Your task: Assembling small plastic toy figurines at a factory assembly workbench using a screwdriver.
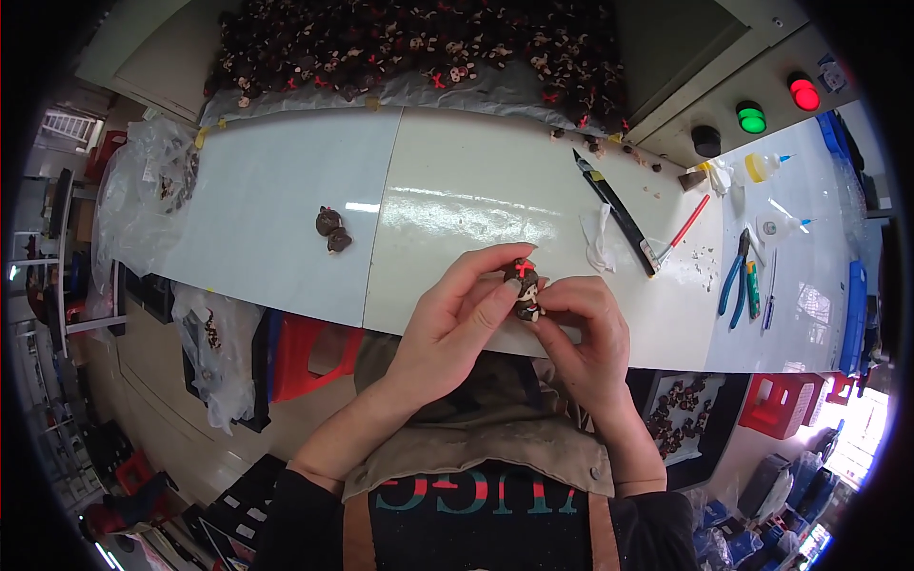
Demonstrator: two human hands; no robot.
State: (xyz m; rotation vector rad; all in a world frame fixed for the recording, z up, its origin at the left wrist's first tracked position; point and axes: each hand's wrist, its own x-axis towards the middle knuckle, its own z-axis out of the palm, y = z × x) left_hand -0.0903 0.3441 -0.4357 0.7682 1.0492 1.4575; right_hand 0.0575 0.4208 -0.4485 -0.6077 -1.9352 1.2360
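Observation:
A small dark brown figurine (pixel 528 297) with a pale face and a red cross-shaped mark on its head is held upright near the table's front edge. My left hand (pixel 462 309) closes its thumb and fingers round the figurine's head. The fingers of my right hand (pixel 590 324) pinch its lower body from the other side. Further left on the white table (pixel 447 181) lies another brown figurine (pixel 331 228), apart from both hands; its face does not show.
A large heap of similar figurines (pixel 409 52) covers a grey sheet at the back. To the right lie a black utility knife (pixel 617 214), a red stick (pixel 689 221), a white tissue (pixel 599 238), blue-handled pliers (pixel 734 281) and small bottles (pixel 776 225). Control lights (pixel 751 117) sit at the far right.

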